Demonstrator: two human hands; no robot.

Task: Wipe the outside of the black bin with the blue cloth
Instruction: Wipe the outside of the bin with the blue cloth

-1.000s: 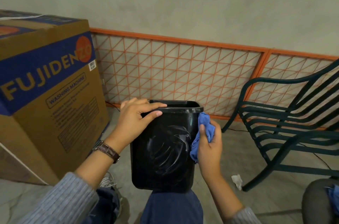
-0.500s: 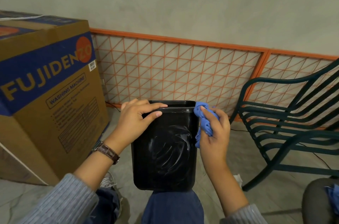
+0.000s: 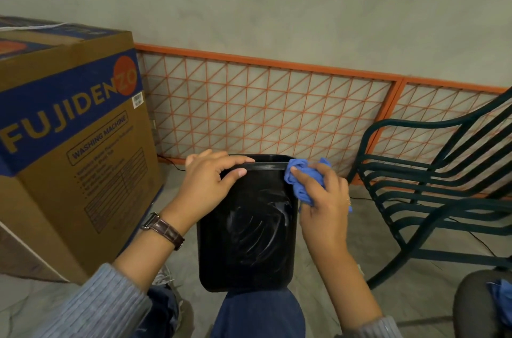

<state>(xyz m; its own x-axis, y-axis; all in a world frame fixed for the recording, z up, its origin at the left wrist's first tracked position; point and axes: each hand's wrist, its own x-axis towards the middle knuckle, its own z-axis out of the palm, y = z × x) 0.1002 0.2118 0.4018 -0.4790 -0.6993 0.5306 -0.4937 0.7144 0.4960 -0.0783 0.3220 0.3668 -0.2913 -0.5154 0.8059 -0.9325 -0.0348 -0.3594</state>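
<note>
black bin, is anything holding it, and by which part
The left hand grips the black bin by its top rim; the right hand holds the bunched blue cloth.

There is one black bin (image 3: 246,240) and one blue cloth (image 3: 302,182). Two hands are in view: one left hand (image 3: 206,185) and one right hand (image 3: 324,204). Between them they wear one watch (image 3: 163,229) and one ring (image 3: 348,202). Around them are one cardboard box (image 3: 69,143), one green chair (image 3: 432,193) and one orange grille (image 3: 263,116) made of two panels.
</note>
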